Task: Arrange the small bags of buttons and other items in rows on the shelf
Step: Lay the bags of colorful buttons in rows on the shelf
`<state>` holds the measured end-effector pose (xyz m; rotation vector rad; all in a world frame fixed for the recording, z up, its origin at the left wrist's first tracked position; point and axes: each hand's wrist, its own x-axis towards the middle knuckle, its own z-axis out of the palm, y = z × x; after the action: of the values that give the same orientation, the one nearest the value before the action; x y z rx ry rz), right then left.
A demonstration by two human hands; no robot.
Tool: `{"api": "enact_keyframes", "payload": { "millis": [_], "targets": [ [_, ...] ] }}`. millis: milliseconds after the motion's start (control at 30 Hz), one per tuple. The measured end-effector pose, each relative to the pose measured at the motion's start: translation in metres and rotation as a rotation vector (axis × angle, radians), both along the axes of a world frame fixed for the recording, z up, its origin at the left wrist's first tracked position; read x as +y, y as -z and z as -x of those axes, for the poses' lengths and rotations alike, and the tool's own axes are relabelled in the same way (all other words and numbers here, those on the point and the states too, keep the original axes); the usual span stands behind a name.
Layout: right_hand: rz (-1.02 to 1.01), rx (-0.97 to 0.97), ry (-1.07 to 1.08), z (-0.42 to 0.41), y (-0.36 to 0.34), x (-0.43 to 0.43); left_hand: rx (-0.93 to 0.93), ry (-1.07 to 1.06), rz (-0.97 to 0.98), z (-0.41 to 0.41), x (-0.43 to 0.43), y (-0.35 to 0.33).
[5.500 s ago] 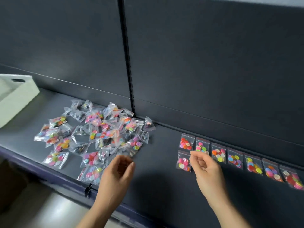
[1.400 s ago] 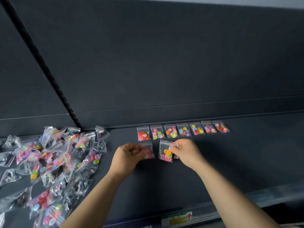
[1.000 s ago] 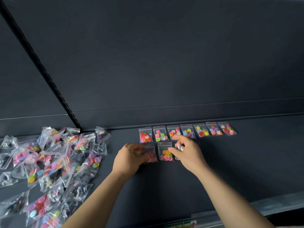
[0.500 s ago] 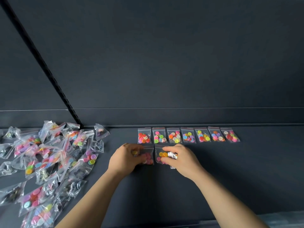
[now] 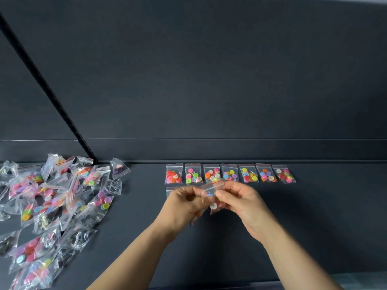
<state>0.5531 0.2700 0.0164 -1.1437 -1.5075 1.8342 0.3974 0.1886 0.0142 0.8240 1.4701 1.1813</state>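
Note:
On the dark shelf (image 5: 314,216), a row of several small clear bags of coloured buttons (image 5: 230,173) lies along the back. A loose pile of more button bags (image 5: 54,197) covers the left side. My left hand (image 5: 184,206) and my right hand (image 5: 240,200) are raised together just in front of the row, both pinching one small button bag (image 5: 212,193) by its sides. The corner of another bag (image 5: 170,189) in a second row shows behind my left hand; the rest of that row is hidden.
A black slotted upright (image 5: 48,88) runs diagonally down the dark back panel to the shelf's rear edge near the pile. The shelf's front edge (image 5: 209,286) runs along the bottom of the view.
Both hands have lifted off the shelf and come together; a bag that lay under my right hand is now held up between both hands. The view has shifted slightly.

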Motion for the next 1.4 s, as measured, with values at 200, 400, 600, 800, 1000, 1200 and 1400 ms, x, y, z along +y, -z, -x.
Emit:
{"api": "enact_keyframes", "payload": {
  "millis": [200, 400, 600, 800, 1000, 1200, 1400],
  "targets": [
    [-0.035, -0.074, 0.075, -0.019, 0.004, 0.006, 0.021, -0.035, 0.034, -0.01, 0.006, 0.001],
    [-0.334, -0.365, 0.078, -0.019, 0.028, 0.024, 0.199, -0.202, 0.049, 0.006, 0.007, 0.007],
    [-0.624, -0.568, 0.021, 0.0, 0.045, 0.03, 0.213, -0.278, 0.052, 0.016, 0.002, 0.016],
    [-0.781, -0.597, -0.097, -0.006, 0.05, 0.028, 0.166, -0.302, 0.036, 0.019, -0.002, 0.019],
    [-0.766, -0.625, -0.138, -0.004, 0.055, 0.025, 0.089, -0.33, 0.06, 0.02, -0.001, 0.017],
    [-0.753, -0.631, -0.118, -0.001, 0.056, 0.023, -0.02, -0.346, 0.035, 0.023, 0.001, 0.026],
    [-0.499, -0.339, -0.025, -0.005, 0.033, 0.021, -0.232, -0.281, -0.045, 0.015, 0.005, 0.013]
  ]
}}
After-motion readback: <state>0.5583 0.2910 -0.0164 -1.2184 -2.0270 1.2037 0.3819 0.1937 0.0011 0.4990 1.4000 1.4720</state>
